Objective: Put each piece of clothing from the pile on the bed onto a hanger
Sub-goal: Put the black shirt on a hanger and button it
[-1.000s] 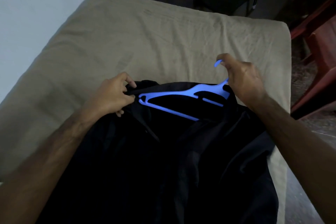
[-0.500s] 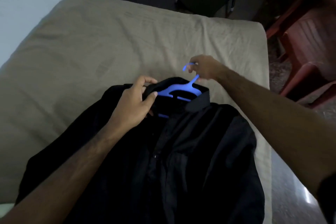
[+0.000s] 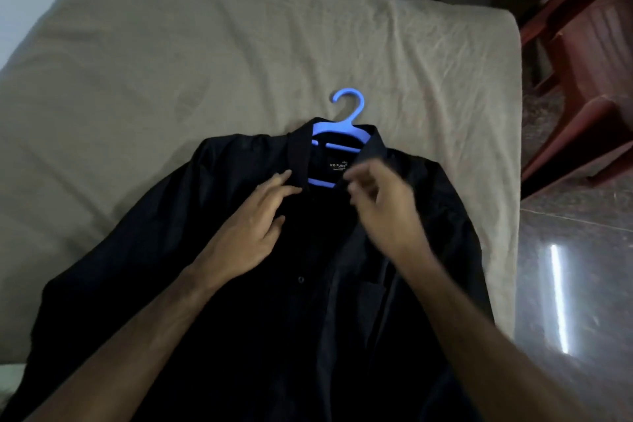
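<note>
The blue hanger point(image 3: 337, 137) now sat inside the collar of the black shirt point(image 3: 308, 284), which lay flat on the bed point(image 3: 171, 62). The right hand point(image 3: 380, 202) had let go of the hook, fingers loosely curled and blurred, holding nothing I could see. The left hand point(image 3: 253, 223) rested flat beside the collar; a moment earlier it had pinched it.

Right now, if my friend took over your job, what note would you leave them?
Left hand: open, fingers resting on the black shirt by the collar.
Right hand: blurred above the collar, grip unclear.
Blue hanger: inside the shirt's neck, hook poking out onto the bed.
Done: hanger is in.
Left: straighten the collar, probably button it, lift it by the hook. No other clothes in view.
</note>
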